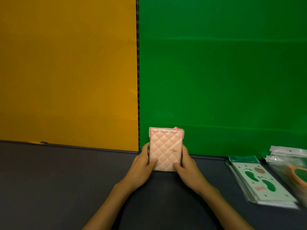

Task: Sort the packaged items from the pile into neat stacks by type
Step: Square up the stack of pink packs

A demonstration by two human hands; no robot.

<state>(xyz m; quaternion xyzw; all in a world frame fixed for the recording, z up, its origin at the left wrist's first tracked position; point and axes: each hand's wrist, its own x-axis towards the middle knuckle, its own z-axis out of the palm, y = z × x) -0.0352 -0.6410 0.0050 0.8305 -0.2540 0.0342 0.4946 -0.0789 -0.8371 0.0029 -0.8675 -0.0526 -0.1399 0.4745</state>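
Where the yellow panel meets the green panel, a stack of pink quilted packets stands on the dark table, left hand and right hand gripping its sides, fingers curled round. Footprint-print packets stacked far right, beside clear-bagged packets.

A staged recording set — yellow backdrop and green backdrop behind a dark table.
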